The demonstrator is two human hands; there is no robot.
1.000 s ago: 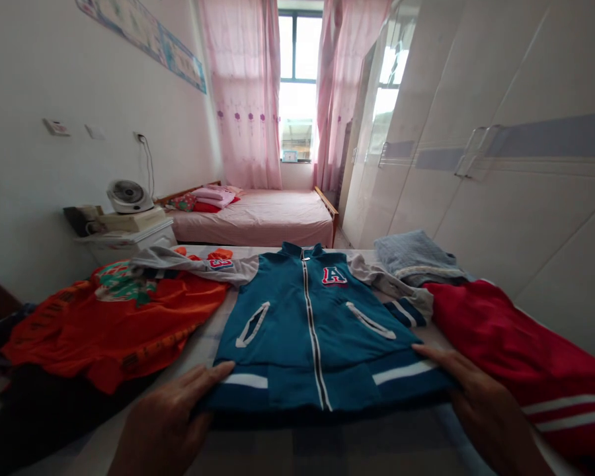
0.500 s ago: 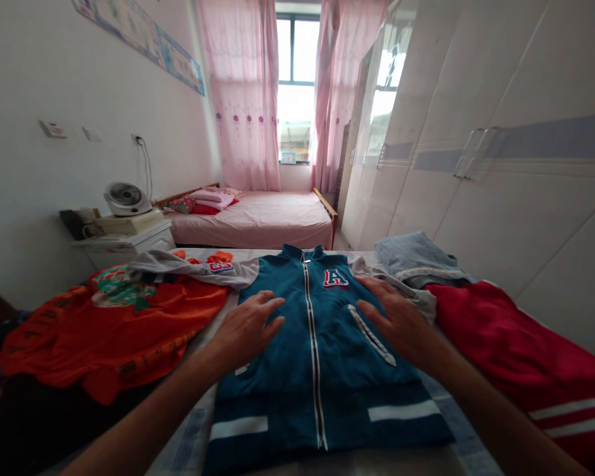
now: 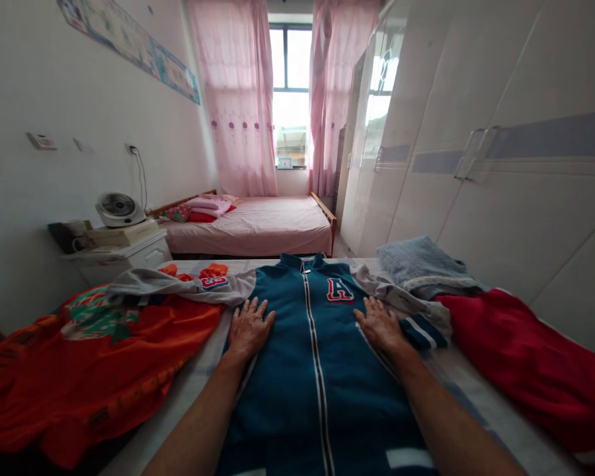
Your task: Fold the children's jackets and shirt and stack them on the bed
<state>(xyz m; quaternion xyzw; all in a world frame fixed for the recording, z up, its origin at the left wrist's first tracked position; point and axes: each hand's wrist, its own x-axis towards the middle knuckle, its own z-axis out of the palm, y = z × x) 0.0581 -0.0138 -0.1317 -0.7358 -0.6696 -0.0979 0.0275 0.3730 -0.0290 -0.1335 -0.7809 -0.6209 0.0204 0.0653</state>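
A teal zip-up jacket (image 3: 290, 370) with grey sleeves and a letter A patch lies front up before me, its zip closed and its collar at the far end. My left hand (image 3: 250, 326) rests flat on the jacket's left side, fingers spread. Palm down, my right hand (image 3: 379, 324) lies on the right side below the patch, covering part of the pocket trim. The left grey sleeve (image 3: 153, 283) stretches across an orange garment (image 3: 143, 357). On the right, the other sleeve (image 3: 406, 301) bends back toward me, showing its striped cuff.
A red garment (image 3: 520, 357) and folded grey-blue clothing (image 3: 424, 261) lie on the right. Beyond the near bed surface (image 3: 198, 396) stands a pink-covered bed (image 3: 272, 221). A small fan (image 3: 120, 208) sits on a cabinet at left; white wardrobes (image 3: 500, 225) line the right.
Both hands have come down from above the jacket and now lie flat on it, spread outward. The right sleeve's striped cuff now shows. The view has shifted slightly.
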